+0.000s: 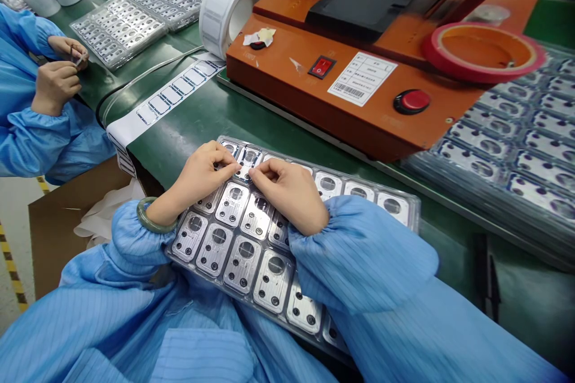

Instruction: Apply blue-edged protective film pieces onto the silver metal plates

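Note:
A clear plastic tray [415, 206] of silvery metal plates lies tilted across the bench edge and my lap. Over its back row, my left hand [204, 173] and my right hand [287, 191] come close together, each with thumb and forefinger pinched. Between the fingertips is a thin, dark-edged frame-shaped sticker [248, 157], lying over one metal plate. Its outline resembles those on the white sticker strip [173, 93] hanging over the bench edge. My right sleeve covers part of the tray. Plates such as this metal plate [274, 280] have a round recess and small dark holes.
An orange machine [323, 114] with red buttons stands behind the tray, a red tape roll [485, 75] on it. Stacked trays [494, 191] fill the right. A sticker roll [215, 12] stands behind. At left are a co-worker's hands [58, 81] and an open cardboard box [54, 239].

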`<state>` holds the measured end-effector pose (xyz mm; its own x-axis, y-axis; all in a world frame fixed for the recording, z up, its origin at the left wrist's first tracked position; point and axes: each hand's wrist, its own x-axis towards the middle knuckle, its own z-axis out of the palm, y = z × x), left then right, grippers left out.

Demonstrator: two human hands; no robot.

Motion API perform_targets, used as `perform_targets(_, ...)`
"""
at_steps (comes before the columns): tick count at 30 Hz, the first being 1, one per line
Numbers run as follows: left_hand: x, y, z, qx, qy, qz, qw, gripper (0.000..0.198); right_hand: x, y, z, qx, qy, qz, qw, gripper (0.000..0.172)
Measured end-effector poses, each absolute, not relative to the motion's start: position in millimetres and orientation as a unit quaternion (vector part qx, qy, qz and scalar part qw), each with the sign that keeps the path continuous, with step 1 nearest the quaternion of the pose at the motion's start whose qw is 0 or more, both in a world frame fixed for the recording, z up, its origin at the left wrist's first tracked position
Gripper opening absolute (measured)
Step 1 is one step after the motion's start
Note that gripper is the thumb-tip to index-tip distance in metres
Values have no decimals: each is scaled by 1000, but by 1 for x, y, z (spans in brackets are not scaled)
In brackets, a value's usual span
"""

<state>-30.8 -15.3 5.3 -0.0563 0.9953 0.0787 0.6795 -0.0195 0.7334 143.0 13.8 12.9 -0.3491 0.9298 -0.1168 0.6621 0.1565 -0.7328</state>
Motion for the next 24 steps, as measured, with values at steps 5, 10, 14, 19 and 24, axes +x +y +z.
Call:
perform_targets(5,-31,-16,6,646,657,305,243,8,143,15,14,-540,-746,350,172,19)
perform_targets(10,-33,-17,4,657,647,306,236,7,144,15,14,-537,-752,343,167,18)
perform_targets(14,-34,-17,1,671,639,303,223,7,144,15,12,-534,-756,341,165,18)
perform_targets(19,-38,-16,-4,688,619,311,216,4,145,16,10,-524,-774,320,154,16)
perform_targets(24,-41,-17,-4,699,609,297,228,5,146,17,11,-501,-793,315,146,15)
